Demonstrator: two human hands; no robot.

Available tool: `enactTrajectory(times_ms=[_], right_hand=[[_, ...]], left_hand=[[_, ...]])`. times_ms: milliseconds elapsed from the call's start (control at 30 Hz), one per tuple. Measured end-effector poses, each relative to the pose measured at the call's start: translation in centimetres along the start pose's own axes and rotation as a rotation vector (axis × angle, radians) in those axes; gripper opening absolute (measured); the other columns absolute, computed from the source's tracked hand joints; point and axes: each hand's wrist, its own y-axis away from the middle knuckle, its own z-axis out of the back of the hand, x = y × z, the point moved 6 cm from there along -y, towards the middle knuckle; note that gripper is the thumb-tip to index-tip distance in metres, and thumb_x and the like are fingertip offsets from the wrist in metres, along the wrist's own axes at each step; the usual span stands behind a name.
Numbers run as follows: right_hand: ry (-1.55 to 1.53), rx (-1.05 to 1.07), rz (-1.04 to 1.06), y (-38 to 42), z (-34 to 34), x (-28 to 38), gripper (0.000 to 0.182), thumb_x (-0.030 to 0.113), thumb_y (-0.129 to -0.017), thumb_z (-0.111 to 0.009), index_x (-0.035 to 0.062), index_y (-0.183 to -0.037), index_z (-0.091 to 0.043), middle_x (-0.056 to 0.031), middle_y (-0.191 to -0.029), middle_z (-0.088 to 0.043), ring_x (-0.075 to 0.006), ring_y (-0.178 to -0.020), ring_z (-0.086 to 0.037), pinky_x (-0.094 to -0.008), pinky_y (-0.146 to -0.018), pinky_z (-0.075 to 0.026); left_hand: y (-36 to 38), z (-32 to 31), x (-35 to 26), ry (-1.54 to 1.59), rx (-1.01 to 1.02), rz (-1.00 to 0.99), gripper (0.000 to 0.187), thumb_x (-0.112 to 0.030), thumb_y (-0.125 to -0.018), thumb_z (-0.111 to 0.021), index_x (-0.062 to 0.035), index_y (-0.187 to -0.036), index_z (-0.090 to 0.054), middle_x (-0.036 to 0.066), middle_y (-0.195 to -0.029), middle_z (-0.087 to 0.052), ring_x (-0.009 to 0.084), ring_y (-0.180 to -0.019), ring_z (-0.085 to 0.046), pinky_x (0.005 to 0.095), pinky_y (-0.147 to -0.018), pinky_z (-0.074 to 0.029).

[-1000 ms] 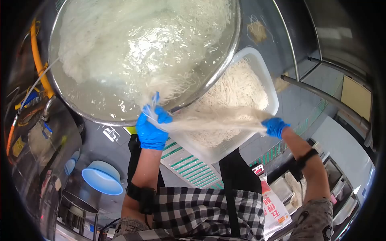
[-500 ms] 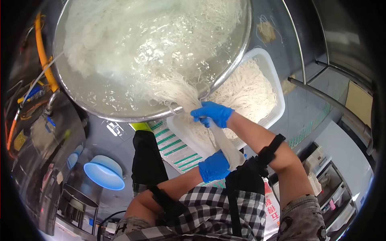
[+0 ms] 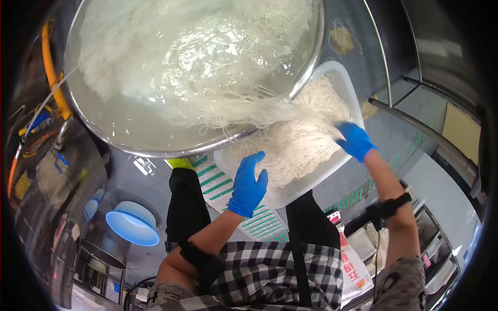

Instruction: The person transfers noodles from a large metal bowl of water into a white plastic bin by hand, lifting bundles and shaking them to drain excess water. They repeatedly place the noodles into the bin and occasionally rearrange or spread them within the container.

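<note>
My right hand (image 3: 355, 141), in a blue glove and slightly blurred, grips one end of a long bundle of pale noodles (image 3: 244, 108). The bundle stretches over the rim of a large round metal vat (image 3: 192, 152), which holds more noodles in cloudy water. Below my right hand's bundle, a white plastic tub (image 3: 358, 111) holds a heap of noodles (image 3: 306, 150). My left hand (image 3: 249, 185), also gloved in blue, is empty with thumb and fingers apart, beside the tub's left side.
A light blue basin (image 3: 133, 223) sits on the floor at the left. Orange hose (image 3: 53, 78) and pipes run along the far left. Metal rails (image 3: 425, 122) stand at the right. A printed sack (image 3: 355, 272) lies by my right leg, near shelves.
My right hand has moved right over the tub, drawing the noodles across the rim. My left hand has let go of the bundle's end, moved up and left, and opened.
</note>
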Motion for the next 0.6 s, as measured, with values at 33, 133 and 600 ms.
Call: enactTrajectory(times_ms=[33, 133, 600], right_hand=[[-0.207, -0.099, 0.055, -2.1, 2.7, 4.4, 0.048, 0.027, -0.075, -0.053, 0.0129, -0.119, -0.038, -0.0161, -0.116, -0.041, -0.0290, -0.108, -0.037, -0.0354, -0.090, -0.031], [-0.103, -0.394, 0.150, -9.5, 3.7, 10.6, 0.065, 0.038, -0.072, -0.054, 0.0039, -0.121, -0.030, -0.0199, -0.116, -0.039, -0.0329, -0.108, -0.037, -0.0383, -0.093, -0.026], [-0.033, -0.033, -0.086, -18.5, -4.5, 22.3, 0.046, 0.037, -0.067, -0.055, 0.0060, -0.101, -0.052, -0.0180, -0.089, -0.057, -0.0305, -0.085, -0.055, -0.0397, -0.074, -0.042]], left_hand=[[0.0, 0.0, -0.2, -0.002, 0.003, 0.000, 0.034, -0.003, -0.069, -0.051, -0.0009, -0.102, -0.046, 0.015, -0.102, -0.049, 0.0288, -0.097, -0.046, 0.0325, -0.084, -0.035], [0.3, -0.6, -0.3, 0.008, 0.087, 0.014, 0.032, -0.003, -0.069, -0.051, -0.0012, -0.101, -0.048, 0.015, -0.101, -0.050, 0.0281, -0.096, -0.047, 0.0324, -0.083, -0.036], [1.8, 2.1, 4.1, 0.215, -0.032, 0.281, 0.025, -0.005, -0.075, -0.050, -0.0018, -0.100, -0.049, 0.009, -0.099, -0.052, 0.0176, -0.086, -0.049, 0.0276, -0.075, -0.039]])
